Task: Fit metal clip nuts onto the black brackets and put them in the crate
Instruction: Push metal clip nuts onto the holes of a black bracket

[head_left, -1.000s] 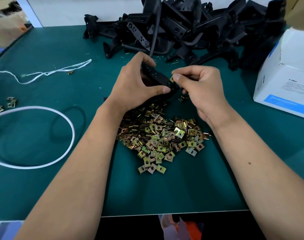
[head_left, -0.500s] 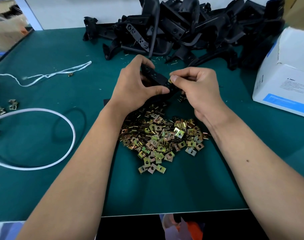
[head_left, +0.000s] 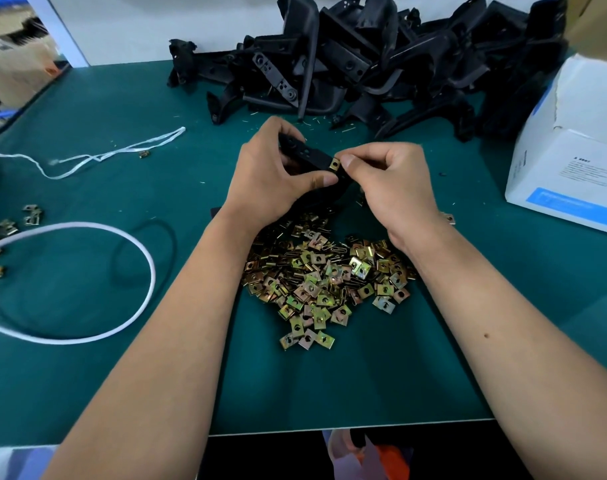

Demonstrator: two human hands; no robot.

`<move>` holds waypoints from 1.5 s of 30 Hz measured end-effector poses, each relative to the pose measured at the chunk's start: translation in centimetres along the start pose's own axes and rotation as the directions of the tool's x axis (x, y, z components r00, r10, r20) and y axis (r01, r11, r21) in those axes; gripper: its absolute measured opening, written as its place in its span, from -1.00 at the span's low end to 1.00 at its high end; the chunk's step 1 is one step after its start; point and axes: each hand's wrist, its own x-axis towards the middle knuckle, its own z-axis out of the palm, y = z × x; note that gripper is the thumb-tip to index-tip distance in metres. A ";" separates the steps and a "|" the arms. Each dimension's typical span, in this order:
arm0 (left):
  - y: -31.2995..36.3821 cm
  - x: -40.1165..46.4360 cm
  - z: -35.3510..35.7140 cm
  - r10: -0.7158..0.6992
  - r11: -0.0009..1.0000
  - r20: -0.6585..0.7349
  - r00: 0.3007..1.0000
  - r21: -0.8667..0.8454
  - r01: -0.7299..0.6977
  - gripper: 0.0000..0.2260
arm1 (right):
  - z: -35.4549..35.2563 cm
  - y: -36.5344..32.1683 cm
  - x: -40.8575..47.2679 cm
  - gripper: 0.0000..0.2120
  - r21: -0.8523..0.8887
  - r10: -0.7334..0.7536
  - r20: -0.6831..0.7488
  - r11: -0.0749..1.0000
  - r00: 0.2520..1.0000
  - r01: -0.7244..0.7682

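Two hands meet above a green table [head_left: 87, 375], working one black bracket [head_left: 307, 155] between them. Left of the action lie a white string [head_left: 115, 152], a white cord loop [head_left: 146, 268] and a few stray clips. The left hand [head_left: 267, 181] curls around the bracket, thumb across its near face, holding it just off the mat; the bracket's long axis runs from far left to near right, so its free end points at the other hand. There, the right hand [head_left: 392, 181] pinches a brass-coloured clip nut [head_left: 335, 163] between thumb and forefinger, the nut sitting at the bracket's right end; whether it is fully seated cannot be told. Any further push would seem to run leftward along the bracket, against the left hand's hold. Directly below, nearer the person, spreads a pile of loose clip nuts [head_left: 326, 282]. Farther back is a heap of black brackets [head_left: 381, 64]; a white box [head_left: 572, 150] stands at right. No crate is in view.
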 end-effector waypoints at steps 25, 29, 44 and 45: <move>-0.6 0.8 -1.3 -0.129 0.991 -0.229 0.965 -0.067 0.116 -0.33 | -1.0 -0.1 0.3 -0.83 -0.206 -0.109 0.119 0.970 0.987 0.132; -1.7 1.3 -3.0 -0.175 0.981 -0.307 0.935 -0.137 0.139 -0.21 | -0.8 0.3 0.2 -0.90 -0.456 -0.175 0.289 0.839 0.941 0.296; -2.0 0.8 -3.2 -0.257 0.962 -0.217 0.942 -0.152 0.227 -0.43 | -1.9 -0.4 0.2 -0.86 -0.523 -0.090 0.520 0.753 0.849 0.400; -1.9 0.7 -3.1 -0.256 0.963 -0.196 0.947 -0.138 0.231 -0.38 | -1.9 -0.3 0.2 -0.86 -0.515 -0.097 0.506 0.763 0.857 0.390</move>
